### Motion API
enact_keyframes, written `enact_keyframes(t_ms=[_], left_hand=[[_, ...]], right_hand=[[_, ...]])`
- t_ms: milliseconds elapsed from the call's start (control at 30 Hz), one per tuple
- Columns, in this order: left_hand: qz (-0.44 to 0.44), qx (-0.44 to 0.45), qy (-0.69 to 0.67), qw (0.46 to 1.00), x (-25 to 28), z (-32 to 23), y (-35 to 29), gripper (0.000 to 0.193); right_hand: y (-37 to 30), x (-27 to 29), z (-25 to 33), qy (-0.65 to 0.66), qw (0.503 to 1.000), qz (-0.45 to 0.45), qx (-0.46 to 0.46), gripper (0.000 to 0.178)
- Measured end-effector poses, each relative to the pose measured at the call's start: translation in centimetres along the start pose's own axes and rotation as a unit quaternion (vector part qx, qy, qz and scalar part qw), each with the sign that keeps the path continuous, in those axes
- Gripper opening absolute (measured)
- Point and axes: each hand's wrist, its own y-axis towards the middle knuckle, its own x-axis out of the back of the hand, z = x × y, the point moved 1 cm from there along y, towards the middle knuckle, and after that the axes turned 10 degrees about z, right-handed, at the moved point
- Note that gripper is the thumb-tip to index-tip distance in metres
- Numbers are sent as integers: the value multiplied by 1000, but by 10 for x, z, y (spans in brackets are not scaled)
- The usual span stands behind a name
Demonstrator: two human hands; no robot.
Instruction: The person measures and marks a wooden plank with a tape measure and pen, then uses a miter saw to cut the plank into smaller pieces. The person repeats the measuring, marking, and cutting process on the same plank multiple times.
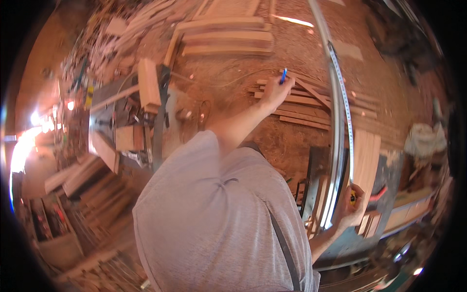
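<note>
My left hand is closed around a blue pen, held out past a stack of boards on the floor. At the lower right, my right hand grips a yellow and black tape measure. Its blade is pulled out and runs away from me to a far end beside a long metal bar. The bar lies close alongside the blade, to its left. Just beyond the right hand is a pale wooden board.
A dark machine table stands at the right, with a red-handled item on it. More timber lies on the sawdust-covered floor ahead. Left, a bench carries wood blocks. A wooden crate sits lower left.
</note>
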Motion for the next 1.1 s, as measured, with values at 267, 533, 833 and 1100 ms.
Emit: enact_keyframes(t_ms=[267,533,833,1100], left_hand=[[-229,8,444,866,304,9,-109,49],[-265,433,393,767,565,13,-197,98],[-314,288,286,858,530,56,-169,91],[-311,194,297,882,540,91,-168,70]], right_hand=[[56,-234,152,46,962,268,35,6],[57,-487,263,125,864,488,-28,21],[38,-624,309,75,826,557,-23,28],[18,-636,331,-12,837,541,78,25]])
